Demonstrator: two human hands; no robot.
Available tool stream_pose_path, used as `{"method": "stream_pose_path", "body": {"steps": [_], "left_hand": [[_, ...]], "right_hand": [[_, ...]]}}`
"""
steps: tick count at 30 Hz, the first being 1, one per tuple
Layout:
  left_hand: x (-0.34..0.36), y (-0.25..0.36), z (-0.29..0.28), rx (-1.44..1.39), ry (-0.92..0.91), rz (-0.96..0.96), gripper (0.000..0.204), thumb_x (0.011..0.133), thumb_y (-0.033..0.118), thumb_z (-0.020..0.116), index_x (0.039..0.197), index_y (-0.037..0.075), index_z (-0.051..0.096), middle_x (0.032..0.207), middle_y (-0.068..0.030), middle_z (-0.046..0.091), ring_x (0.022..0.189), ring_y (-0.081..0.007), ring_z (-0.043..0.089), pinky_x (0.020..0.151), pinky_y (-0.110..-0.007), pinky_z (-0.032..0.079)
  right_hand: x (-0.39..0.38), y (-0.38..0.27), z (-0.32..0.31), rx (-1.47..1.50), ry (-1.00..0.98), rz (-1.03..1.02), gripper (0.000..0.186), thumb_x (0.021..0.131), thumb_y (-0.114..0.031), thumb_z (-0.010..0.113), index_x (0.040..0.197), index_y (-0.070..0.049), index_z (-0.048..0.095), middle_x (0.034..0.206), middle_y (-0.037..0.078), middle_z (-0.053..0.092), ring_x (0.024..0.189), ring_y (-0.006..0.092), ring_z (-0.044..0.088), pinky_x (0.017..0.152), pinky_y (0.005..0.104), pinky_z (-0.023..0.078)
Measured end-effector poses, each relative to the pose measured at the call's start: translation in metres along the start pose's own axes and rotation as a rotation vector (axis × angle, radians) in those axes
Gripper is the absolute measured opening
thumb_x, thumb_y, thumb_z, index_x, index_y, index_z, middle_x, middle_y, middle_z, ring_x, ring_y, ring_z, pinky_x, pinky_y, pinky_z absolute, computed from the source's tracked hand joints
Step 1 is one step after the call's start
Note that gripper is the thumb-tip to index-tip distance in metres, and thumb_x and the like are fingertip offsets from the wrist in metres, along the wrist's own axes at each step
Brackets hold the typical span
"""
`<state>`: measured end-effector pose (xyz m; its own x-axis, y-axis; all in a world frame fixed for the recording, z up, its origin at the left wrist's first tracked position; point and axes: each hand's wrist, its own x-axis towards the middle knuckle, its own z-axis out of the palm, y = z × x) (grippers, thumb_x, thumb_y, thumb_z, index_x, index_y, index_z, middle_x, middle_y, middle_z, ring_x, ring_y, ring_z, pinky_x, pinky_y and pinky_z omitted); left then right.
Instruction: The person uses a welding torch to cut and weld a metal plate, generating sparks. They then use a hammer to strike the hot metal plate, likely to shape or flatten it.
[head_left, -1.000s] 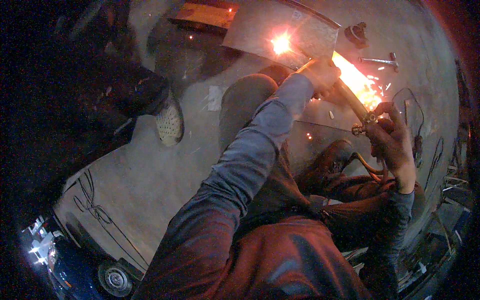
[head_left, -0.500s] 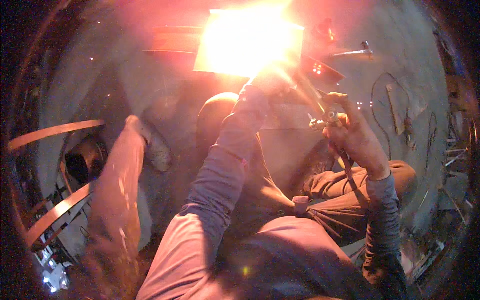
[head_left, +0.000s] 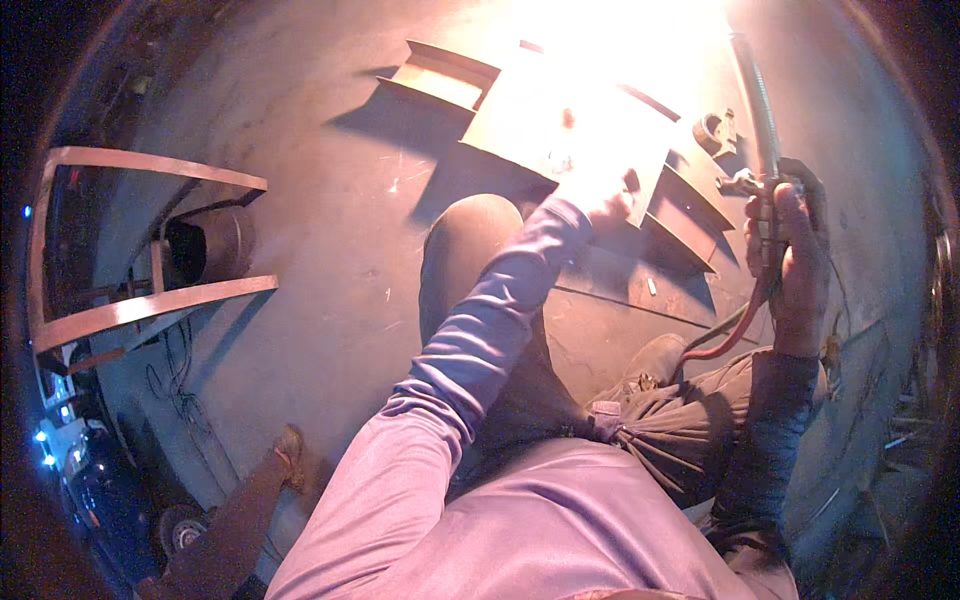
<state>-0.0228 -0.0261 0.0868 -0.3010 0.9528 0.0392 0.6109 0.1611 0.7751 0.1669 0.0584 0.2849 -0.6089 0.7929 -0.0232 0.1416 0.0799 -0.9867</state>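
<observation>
My right hand [head_left: 800,240] is wrapped round the handle of a gas cutting torch [head_left: 762,110], whose long tube points away toward the top edge. White glare at the upper edge hides its tip. Valve knobs stick out beside my fingers, and a red hose [head_left: 728,345] curves down from the handle. My left hand [head_left: 603,195] reaches to the near edge of a pale flat metal plate [head_left: 515,150]; glare washes out its fingers. Flanged steel beam ends [head_left: 690,220] stick out at the plate's right and far left.
A round metal fitting [head_left: 714,132] stands right of the plate. A small white stick [head_left: 652,287] lies on the floor. At left are a reddish metal frame [head_left: 160,165] and a dark-mouthed cylinder [head_left: 210,245]. Another person's leg [head_left: 225,530] and a wheel [head_left: 184,528] are lower left.
The torch has swung from slanting across toward the plate to pointing away at the upper edge. The glare has shifted right, uncovering the beam ends. The other person's leg has moved lower left.
</observation>
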Motion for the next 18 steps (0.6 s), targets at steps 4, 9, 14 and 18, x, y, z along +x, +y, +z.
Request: {"method": "stream_pose_path", "body": {"steps": [4, 9, 14, 18], "left_hand": [[-0.008, 0.038, -0.007, -0.02, -0.163, -0.082, 0.022, 0.083, 0.016, 0.068, 0.103, 0.008, 0.072, 0.099, -0.0146, 0.07, 0.097, -0.0308, 0.068, 0.084, -0.042, 0.055], [-0.004, -0.004, -0.012, -0.03, 0.09, -0.038, 0.027, 0.083, 0.024, 0.07, 0.107, 0.011, 0.073, 0.102, -0.0173, 0.071, 0.1, -0.0335, 0.067, 0.088, -0.043, 0.054], [-0.019, -0.033, -0.083, -0.474, 0.321, -0.418, 0.028, 0.098, 0.011, 0.06, 0.126, 0.009, 0.06, 0.09, -0.0111, 0.071, 0.053, -0.0123, 0.061, 0.044, -0.028, 0.049], [-0.03, -0.067, -0.108, -0.26, 0.443, -0.562, 0.022, 0.091, 0.007, 0.058, 0.111, 0.008, 0.068, 0.083, -0.0071, 0.07, 0.054, -0.014, 0.063, 0.049, -0.03, 0.051]], "right_hand": [[0.009, -0.017, -0.016, 0.028, 0.042, -0.008, 0.035, 0.099, -0.032, 0.063, 0.127, -0.01, 0.058, 0.09, 0.007, 0.068, 0.065, 0.0084, 0.061, 0.051, 0.0212, 0.048], [0.018, -0.035, -0.006, 0.083, 0.151, -0.054, 0.031, 0.099, -0.031, 0.063, 0.122, -0.01, 0.06, 0.089, 0.005, 0.067, 0.066, 0.0083, 0.063, 0.052, 0.02, 0.049], [0.019, -0.016, -0.052, 0.111, 0.154, 0.01, 0.031, 0.098, -0.03, 0.064, 0.122, -0.01, 0.061, 0.09, 0.005, 0.068, 0.067, 0.0083, 0.063, 0.052, 0.02, 0.05], [0.015, -0.014, -0.079, 0.1, 0.159, 0.031, 0.031, 0.097, -0.033, 0.066, 0.118, -0.01, 0.064, 0.089, 0.004, 0.068, 0.067, 0.0078, 0.063, 0.053, 0.0194, 0.05]]}}
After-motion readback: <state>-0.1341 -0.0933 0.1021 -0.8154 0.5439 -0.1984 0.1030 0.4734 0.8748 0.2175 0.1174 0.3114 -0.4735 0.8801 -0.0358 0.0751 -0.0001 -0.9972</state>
